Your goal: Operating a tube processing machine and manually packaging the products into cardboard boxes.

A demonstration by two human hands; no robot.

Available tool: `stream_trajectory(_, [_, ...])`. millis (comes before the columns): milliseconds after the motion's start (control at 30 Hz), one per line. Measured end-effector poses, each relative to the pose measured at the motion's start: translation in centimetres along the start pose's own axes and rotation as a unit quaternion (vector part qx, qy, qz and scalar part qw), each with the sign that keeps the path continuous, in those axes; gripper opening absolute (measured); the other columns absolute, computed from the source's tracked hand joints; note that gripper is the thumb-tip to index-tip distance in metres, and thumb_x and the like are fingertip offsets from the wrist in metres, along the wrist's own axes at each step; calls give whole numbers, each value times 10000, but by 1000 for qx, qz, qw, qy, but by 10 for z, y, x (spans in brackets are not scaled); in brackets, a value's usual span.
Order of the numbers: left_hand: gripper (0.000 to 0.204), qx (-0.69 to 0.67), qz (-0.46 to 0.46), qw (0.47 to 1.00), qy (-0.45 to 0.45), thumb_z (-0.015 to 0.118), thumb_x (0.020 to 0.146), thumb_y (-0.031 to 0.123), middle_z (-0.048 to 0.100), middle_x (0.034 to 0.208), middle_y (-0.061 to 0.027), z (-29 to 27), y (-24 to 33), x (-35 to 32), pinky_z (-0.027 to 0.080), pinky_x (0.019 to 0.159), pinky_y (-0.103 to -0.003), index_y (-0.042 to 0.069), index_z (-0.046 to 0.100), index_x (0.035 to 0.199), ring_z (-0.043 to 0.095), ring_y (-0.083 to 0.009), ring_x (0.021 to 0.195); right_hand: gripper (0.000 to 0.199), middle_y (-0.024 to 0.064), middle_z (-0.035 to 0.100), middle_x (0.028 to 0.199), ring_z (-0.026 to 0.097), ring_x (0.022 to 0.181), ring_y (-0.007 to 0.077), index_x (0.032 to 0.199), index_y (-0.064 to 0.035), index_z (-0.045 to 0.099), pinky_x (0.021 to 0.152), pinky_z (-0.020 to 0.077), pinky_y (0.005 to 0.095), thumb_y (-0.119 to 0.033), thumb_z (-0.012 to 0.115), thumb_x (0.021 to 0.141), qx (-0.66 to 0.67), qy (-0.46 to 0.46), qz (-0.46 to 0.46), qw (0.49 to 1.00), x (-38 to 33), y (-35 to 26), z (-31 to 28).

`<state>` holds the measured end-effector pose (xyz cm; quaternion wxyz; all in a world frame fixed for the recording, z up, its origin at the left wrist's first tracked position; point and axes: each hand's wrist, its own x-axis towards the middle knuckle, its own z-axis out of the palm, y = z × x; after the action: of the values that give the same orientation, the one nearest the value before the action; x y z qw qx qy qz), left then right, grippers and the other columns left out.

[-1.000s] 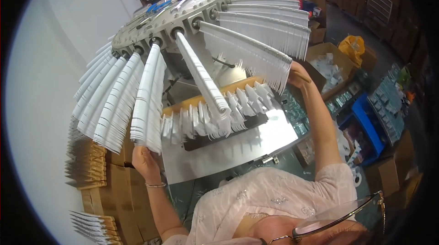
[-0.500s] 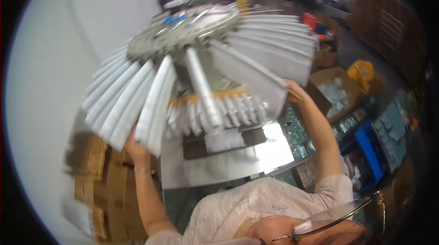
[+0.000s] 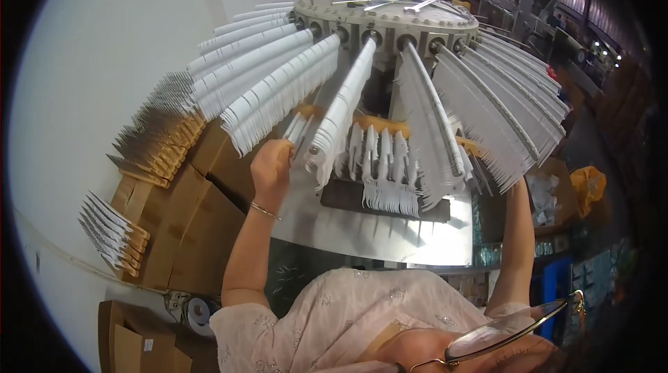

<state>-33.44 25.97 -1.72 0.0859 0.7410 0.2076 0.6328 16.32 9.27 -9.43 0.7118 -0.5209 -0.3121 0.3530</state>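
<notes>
The left hand [image 3: 271, 168] is curled, apart from the half-hidden right hand [image 3: 517, 190]; I cannot tell their grip. Ahead of them, white fringed rods [image 3: 487, 99] spread from a round grey metal hub [image 3: 386, 19]. Turning seems the step; next probably needs steady guiding.

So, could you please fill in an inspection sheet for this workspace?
Surface: shiny metal plate, with a dark block over its rear part.
Job's things: rows of white strips fan out around a round machine; shaped white pieces line an orange bar beneath.
Clutter: metal tools on the machine top; cardboard boxes at left; yellow bag at right.
Hands: left hand curled near the bar's left end, grip unclear; right hand partly hidden behind strips, grip unclear.
Cables: nothing clearly seen.
Surroundings: white wall at left; metal frame at back right.
</notes>
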Motion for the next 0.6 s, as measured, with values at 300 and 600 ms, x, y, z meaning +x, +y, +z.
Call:
stream_trajectory(300, [206,15,10,1000,2,459,857,173,483,612,-55,-5,-27,-12,374,485,-248,5,544,772,464,-134,510,238,53,578,897,566,747,143,1016,-44,541,618,476,258,-187,456,846,-32,-27,-103,994,-15,9,-1])
stream_trajectory(600, [117,-19,-91,996,-17,513,809,21,531,727,-87,0,-22,-58,425,546,-233,-2,556,916,521,-153,613,249,58,576,950,568,800,150,1041,-40,535,659,478,266,-173,450,848,-50,52,-184,980,-21,16,-5])
